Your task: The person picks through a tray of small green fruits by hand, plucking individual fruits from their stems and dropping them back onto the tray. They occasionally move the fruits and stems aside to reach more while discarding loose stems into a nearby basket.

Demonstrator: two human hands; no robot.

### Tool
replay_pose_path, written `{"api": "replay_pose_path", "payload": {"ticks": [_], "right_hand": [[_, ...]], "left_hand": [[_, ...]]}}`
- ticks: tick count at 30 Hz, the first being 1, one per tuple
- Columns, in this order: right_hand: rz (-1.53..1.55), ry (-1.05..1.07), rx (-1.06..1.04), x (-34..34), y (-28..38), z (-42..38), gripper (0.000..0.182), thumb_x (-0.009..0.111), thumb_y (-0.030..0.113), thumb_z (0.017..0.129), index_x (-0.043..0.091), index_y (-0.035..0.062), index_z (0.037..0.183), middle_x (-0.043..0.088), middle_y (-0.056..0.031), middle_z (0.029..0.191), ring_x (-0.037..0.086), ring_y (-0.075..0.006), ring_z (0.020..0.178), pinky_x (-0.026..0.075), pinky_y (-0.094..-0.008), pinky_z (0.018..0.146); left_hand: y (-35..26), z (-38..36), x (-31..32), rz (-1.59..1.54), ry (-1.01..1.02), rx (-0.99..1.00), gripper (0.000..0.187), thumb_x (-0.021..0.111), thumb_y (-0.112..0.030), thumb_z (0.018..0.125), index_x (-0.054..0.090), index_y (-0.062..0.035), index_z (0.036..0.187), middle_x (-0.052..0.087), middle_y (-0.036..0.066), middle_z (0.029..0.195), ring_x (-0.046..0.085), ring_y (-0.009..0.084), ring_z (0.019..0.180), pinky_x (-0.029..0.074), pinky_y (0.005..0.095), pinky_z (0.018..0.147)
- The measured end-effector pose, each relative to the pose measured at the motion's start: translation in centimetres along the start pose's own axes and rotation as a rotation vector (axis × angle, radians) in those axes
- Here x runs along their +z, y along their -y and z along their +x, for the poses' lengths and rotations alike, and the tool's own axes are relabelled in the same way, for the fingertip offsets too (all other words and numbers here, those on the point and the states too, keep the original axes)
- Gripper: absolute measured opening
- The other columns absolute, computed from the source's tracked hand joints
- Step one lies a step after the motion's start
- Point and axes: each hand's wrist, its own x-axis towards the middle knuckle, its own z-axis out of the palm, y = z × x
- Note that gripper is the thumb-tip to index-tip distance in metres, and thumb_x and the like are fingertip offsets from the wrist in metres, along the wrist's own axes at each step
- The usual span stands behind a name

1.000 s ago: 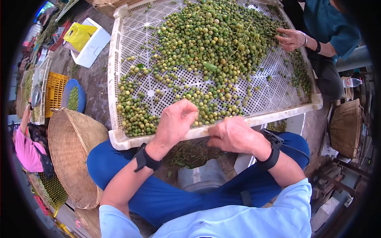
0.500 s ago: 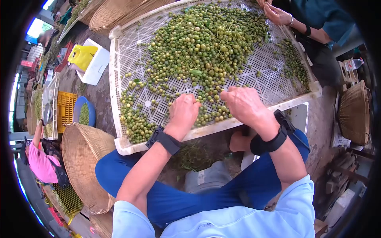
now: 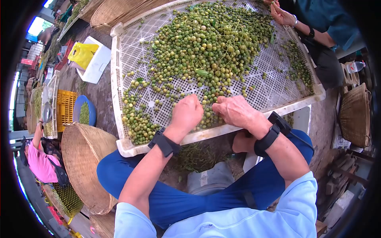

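Observation:
A large white mesh tray (image 3: 135, 148) lies in front of me, heaped with small round green-yellow fruits (image 3: 198, 43) and some thin stems. My left hand (image 3: 187, 114) is closed above the near edge of the tray, its fingertips turned inward. Close to its right, my right hand (image 3: 237, 112) is also closed, thumb and fingers pinched over the fruits. Whatever lies between the fingers of either hand is hidden. A small gap with fruits (image 3: 208, 112) separates the two hands. Looser fruits (image 3: 137, 127) are gathered at the tray's near left corner.
Another person's hand (image 3: 282, 16) works at the tray's far right corner. Left of me stand a tall woven basket (image 3: 85, 162), a blue basin (image 3: 92, 113), a yellow crate (image 3: 65, 111) and a white foam box (image 3: 99, 63). A wicker basket (image 3: 354, 115) is on the right.
My right hand has shifted left and slightly toward me, closer to my left hand. Both hands stay closed. The other person's hand has moved a little at the far corner.

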Motion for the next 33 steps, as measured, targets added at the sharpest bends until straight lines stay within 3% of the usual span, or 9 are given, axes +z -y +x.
{"api": "replay_pose_path", "payload": {"ticks": [5, 11, 14, 19, 20, 23, 29, 31, 33], "right_hand": [[-0.013, 0.005, 0.011, -0.2, 0.6, 0.3, 0.009, 0.056, 0.007, 0.075, 0.058, 0.0043, 0.083, 0.059, -0.0123, 0.077, 0.063, -0.0313, 0.070, 0.049, -0.0428, 0.058], [-0.060, 0.003, 0.009, 0.6, 1.0, 0.5, 0.009, 0.057, 0.009, 0.073, 0.057, 0.0047, 0.081, 0.061, -0.0116, 0.074, 0.063, -0.0309, 0.069, 0.049, -0.0419, 0.059], [-0.085, -0.078, 0.060, 0.9, 1.1, 0.6, 0.008, 0.057, 0.011, 0.070, 0.057, 0.0052, 0.076, 0.062, -0.0117, 0.070, 0.063, -0.0308, 0.067, 0.049, -0.0420, 0.058], [-0.035, -0.138, 0.101, 0.5, 1.2, 1.1, 0.008, 0.054, 0.013, 0.068, 0.055, 0.0051, 0.068, 0.061, -0.0128, 0.066, 0.062, -0.0315, 0.064, 0.048, -0.0427, 0.057], [-0.010, -0.121, 0.173, 0.2, 1.4, 1.3, 0.008, 0.053, 0.013, 0.069, 0.054, 0.0045, 0.068, 0.060, -0.0140, 0.064, 0.062, -0.0322, 0.064, 0.047, -0.0435, 0.057], [0.082, -0.125, 0.306, -1.0, 2.2, 1.2, 0.009, 0.052, 0.012, 0.073, 0.055, 0.0028, 0.071, 0.057, -0.0173, 0.062, 0.061, -0.0347, 0.064, 0.046, -0.0446, 0.057], [0.599, 0.260, -0.096, -3.0, 6.5, -1.8, 0.014, 0.057, 0.018, 0.083, 0.058, 0.0044, 0.085, 0.061, -0.0170, 0.070, 0.062, -0.0353, 0.069, 0.049, -0.0428, 0.060], [0.170, 0.697, -0.028, -1.5, 8.7, -2.5, 0.028, 0.058, 0.024, 0.082, 0.056, -0.0002, 0.097, 0.063, -0.0155, 0.069, 0.063, -0.0341, 0.067, 0.049, -0.0443, 0.057], [-0.136, 0.516, -0.074, 3.2, 9.7, -4.4, 0.041, 0.056, 0.017, 0.078, 0.053, -0.0021, 0.114, 0.060, -0.0129, 0.060, 0.060, -0.0340, 0.055, 0.046, -0.0445, 0.049]], "left_hand": [[-0.3, -1.5, -4.3, -0.254, 0.001, -0.143, 0.008, 0.052, -0.005, 0.079, 0.048, -0.0024, 0.073, 0.045, 0.005, 0.059, 0.043, 0.0119, 0.054, 0.037, 0.0277, 0.050], [2.0, -2.7, -4.1, -0.201, -0.040, -0.069, 0.007, 0.046, -0.003, 0.083, 0.042, -0.0048, 0.077, 0.041, 0.005, 0.060, 0.040, 0.0124, 0.053, 0.036, 0.0289, 0.049], [2.1, -2.7, -3.7, -0.117, -0.040, 0.039, 0.007, 0.048, -0.003, 0.083, 0.042, -0.0018, 0.081, 0.049, 0.018, 0.064, 0.051, 0.0398, 0.061, 0.040, 0.0443, 0.056], [-0.3, -3.9, -6.0, -0.410, -0.004, -0.108, 0.008, 0.052, -0.004, 0.080, 0.046, -0.0016, 0.077, 0.051, 0.013, 0.064, 0.051, 0.0255, 0.056, 0.042, 0.0367, 0.054], [-0.1, -4.5, -6.0, -0.534, 0.043, -0.154, 0.008, 0.050, 0.003, 0.079, 0.047, -0.0034, 0.076, 0.048, -0.002, 0.067, 0.043, 0.0041, 0.059, 0.038, 0.0216, 0.052], [-2.2, -5.5, -8.0, -0.632, 0.210, -0.172, 0.009, 0.052, 0.003, 0.079, 0.048, -0.0031, 0.074, 0.051, -0.001, 0.069, 0.046, 0.0039, 0.060, 0.038, 0.0206, 0.052], [-2.8, -9.0, -8.2, -0.467, 0.521, 0.173, 0.012, 0.065, -0.004, 0.073, 0.053, -0.0047, 0.077, 0.054, 0.007, 0.069, 0.055, 0.0233, 0.063, 0.045, 0.0333, 0.056], [-2.2, -9.7, -8.1, -0.381, 0.622, 0.252, 0.013, 0.066, -0.008, 0.073, 0.056, -0.0051, 0.080, 0.055, 0.009, 0.071, 0.057, 0.0303, 0.066, 0.047, 0.0381, 0.059], [-1.3, -9.7, -7.6, -0.114, 0.844, 0.248, 0.017, 0.065, -0.012, 0.075, 0.061, -0.0056, 0.090, 0.060, 0.012, 0.074, 0.059, 0.0377, 0.074, 0.048, 0.0443, 0.065]]}}
